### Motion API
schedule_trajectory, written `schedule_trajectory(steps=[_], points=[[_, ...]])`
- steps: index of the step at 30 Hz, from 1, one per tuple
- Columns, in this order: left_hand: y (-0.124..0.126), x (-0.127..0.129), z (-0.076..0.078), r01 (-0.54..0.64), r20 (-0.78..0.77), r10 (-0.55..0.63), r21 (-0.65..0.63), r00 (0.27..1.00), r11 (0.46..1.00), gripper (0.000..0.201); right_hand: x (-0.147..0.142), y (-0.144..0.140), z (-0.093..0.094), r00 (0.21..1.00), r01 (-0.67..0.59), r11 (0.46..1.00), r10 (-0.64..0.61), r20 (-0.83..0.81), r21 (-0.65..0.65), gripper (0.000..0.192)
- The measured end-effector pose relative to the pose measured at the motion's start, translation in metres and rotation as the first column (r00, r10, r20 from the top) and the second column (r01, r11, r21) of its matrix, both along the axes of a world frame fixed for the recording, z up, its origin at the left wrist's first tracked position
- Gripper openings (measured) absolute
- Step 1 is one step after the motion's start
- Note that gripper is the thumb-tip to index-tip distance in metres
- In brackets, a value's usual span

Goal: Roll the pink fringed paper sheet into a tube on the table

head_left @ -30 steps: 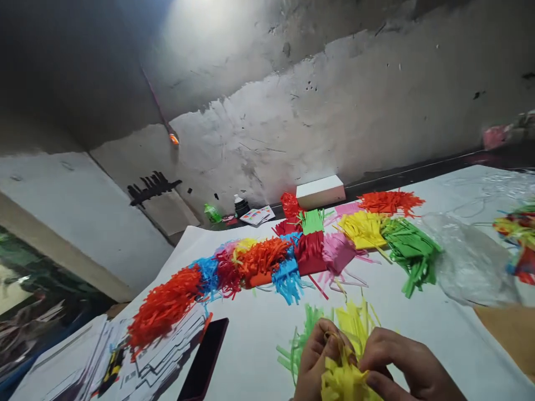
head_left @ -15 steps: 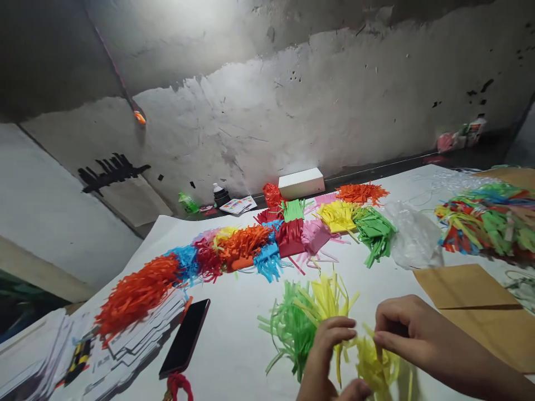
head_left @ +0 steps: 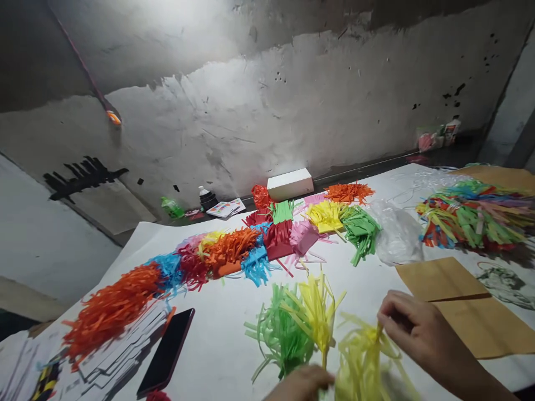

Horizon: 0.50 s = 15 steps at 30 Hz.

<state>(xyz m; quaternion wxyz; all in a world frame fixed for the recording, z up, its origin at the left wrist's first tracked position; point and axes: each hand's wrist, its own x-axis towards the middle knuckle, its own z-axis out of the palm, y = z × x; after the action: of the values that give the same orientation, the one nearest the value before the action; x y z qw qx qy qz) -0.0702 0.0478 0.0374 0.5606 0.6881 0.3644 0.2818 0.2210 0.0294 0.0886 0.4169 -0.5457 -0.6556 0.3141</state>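
My right hand (head_left: 418, 328) pinches the top of a yellow-green paper tassel (head_left: 365, 362) near the front of the white sheet (head_left: 234, 345). My left hand (head_left: 301, 385) sits at the bottom edge and grips the stem of a yellow fringed tassel (head_left: 315, 309). A green fringed tassel (head_left: 278, 331) lies just left of the yellow one on the sheet.
A row of fringed paper bundles in orange (head_left: 111, 309), blue, red, pink, yellow and green runs across the sheet. A black phone (head_left: 167, 351) lies at the front left. Brown envelopes (head_left: 468, 306), a clear plastic bag (head_left: 395, 234), a mixed tassel heap (head_left: 472, 214) and a white box (head_left: 290, 184) are around.
My hands have moved apart: the right one pulled the yellow-green tassel away to the right, the left one dropped lower. The view swung right and down.
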Motion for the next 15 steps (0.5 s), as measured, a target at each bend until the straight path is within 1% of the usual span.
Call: schedule_trajectory(steps=[1, 2, 3, 4, 5, 6, 7, 8, 9, 10, 11, 12, 13, 14, 15], points=[[0.0, 0.0, 0.004, -0.069, 0.01, 0.068, 0.068, 0.998, 0.995, 0.052, -0.005, -0.004, 0.004, 0.992, -0.082, 0.997, 0.083, 0.093, -0.007, 0.024], [0.0, 0.006, 0.006, -0.129, 0.033, 0.126, 0.12, 0.992, 0.984, 0.065, -0.012, -0.008, 0.008, 0.974, -0.184, 0.982, 0.187, 0.131, -0.037, 0.021], [-0.002, 0.015, 0.004, -0.165, 0.07, 0.156, 0.147, 0.985, 0.975, 0.076, -0.018, -0.012, 0.013, 0.952, -0.28, 0.958, 0.285, 0.113, -0.061, 0.018], [-0.004, 0.029, -0.001, -0.164, 0.106, 0.15, 0.135, 0.983, 0.977, 0.078, -0.023, -0.014, 0.016, 0.937, -0.342, 0.938, 0.345, 0.057, -0.063, 0.019], [-0.005, 0.044, -0.008, -0.12, 0.127, 0.108, 0.09, 0.986, 0.989, 0.07, -0.025, -0.015, 0.018, 0.935, -0.353, 0.935, 0.353, -0.012, -0.042, 0.022], [-0.007, 0.059, -0.016, -0.047, 0.117, 0.045, 0.013, 0.992, 0.999, 0.069, -0.026, -0.013, 0.018, 0.946, -0.317, 0.948, 0.315, -0.076, -0.009, 0.026], [-0.007, 0.072, -0.024, 0.037, 0.099, -0.03, -0.069, 0.995, 0.997, 0.067, -0.023, -0.009, 0.016, 0.963, -0.243, 0.97, 0.244, -0.115, 0.029, 0.03], [-0.006, 0.081, -0.031, 0.082, 0.073, -0.074, -0.111, 0.995, 0.99, 0.061, -0.018, -0.001, 0.013, 0.983, -0.141, 0.987, 0.149, -0.108, 0.074, 0.032], [-0.003, 0.085, -0.035, 0.09, 0.031, -0.087, -0.112, 0.996, 0.99, 0.056, -0.01, 0.009, 0.009, 0.998, -0.028, 0.991, 0.034, -0.049, 0.133, 0.032], [0.001, 0.084, -0.037, 0.058, -0.019, -0.059, -0.069, 0.998, 0.996, 0.052, -0.001, 0.021, 0.003, 0.995, 0.073, 0.973, -0.086, 0.046, 0.218, 0.029], [0.005, 0.078, -0.036, -0.011, -0.071, 0.012, 0.011, 0.997, 1.0, 0.049, 0.01, 0.033, -0.002, 0.961, 0.16, 0.93, -0.224, 0.163, 0.331, 0.027], [0.011, 0.067, -0.033, -0.097, -0.112, 0.11, 0.108, 0.988, 0.989, 0.049, 0.02, 0.044, -0.007, 0.904, 0.22, 0.867, -0.353, 0.239, 0.448, 0.026], [0.016, 0.054, -0.029, -0.18, -0.139, 0.21, 0.202, 0.968, 0.963, 0.049, 0.03, 0.054, -0.011, 0.857, 0.264, 0.804, -0.449, 0.253, 0.532, 0.025], [0.02, 0.04, -0.026, -0.25, -0.153, 0.3, 0.28, 0.942, 0.927, 0.05, 0.037, 0.061, -0.015, 0.803, 0.29, 0.726, -0.54, 0.254, 0.624, 0.023], [0.023, 0.025, -0.023, -0.298, -0.162, 0.368, 0.343, 0.915, 0.891, 0.048, 0.041, 0.066, -0.019, 0.761, 0.28, 0.644, -0.601, 0.244, 0.712, 0.017]])
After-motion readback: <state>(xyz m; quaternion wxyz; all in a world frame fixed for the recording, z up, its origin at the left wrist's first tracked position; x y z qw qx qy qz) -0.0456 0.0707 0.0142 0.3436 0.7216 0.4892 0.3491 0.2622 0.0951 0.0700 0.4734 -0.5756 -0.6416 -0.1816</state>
